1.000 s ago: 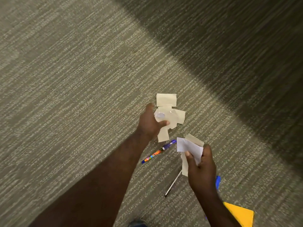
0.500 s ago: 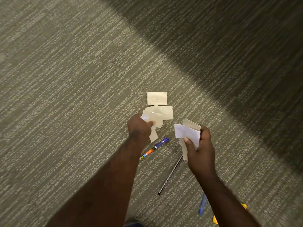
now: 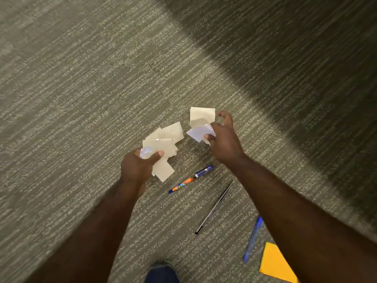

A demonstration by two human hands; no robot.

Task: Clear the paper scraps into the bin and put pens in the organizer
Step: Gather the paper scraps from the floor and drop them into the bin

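The left hand (image 3: 136, 168) clenches a fan of paper scraps (image 3: 163, 139) above the carpet (image 3: 81, 99). The right hand (image 3: 223, 139) pinches more scraps (image 3: 201, 123), its fingers (image 3: 223, 115) over a piece on the floor. Three pens (image 3: 190, 179) lie on the carpet between the forearms, near a yellow sheet (image 3: 274, 262).
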